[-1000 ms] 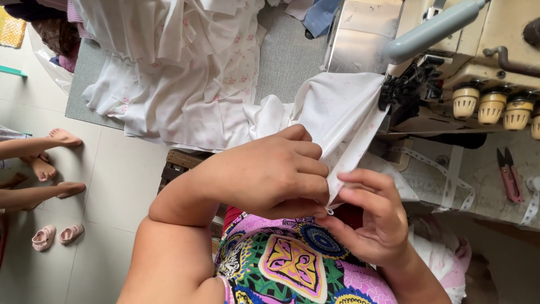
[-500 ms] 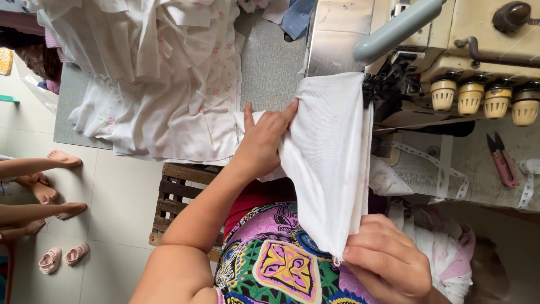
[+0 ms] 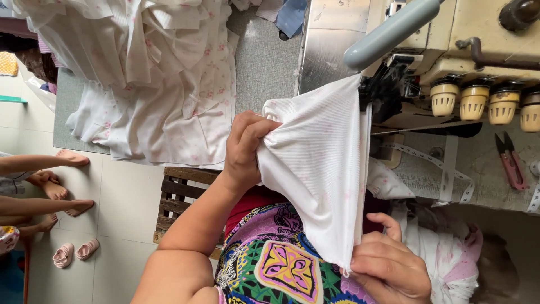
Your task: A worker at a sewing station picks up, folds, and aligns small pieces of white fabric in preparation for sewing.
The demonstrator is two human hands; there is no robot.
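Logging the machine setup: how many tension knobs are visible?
4, in a row on the sewing machine: knobs at and the right edge; more may lie out of frame.

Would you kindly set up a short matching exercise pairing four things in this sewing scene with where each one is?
1. white ribbed fabric piece
2. thread snips
3. pink sandals
4. pile of floral fabric

A. on the tiled floor
B. stretched between both hands
C. on the grey table surface
D. beside the measuring tape

Pairs: 1-B, 2-D, 3-A, 4-C
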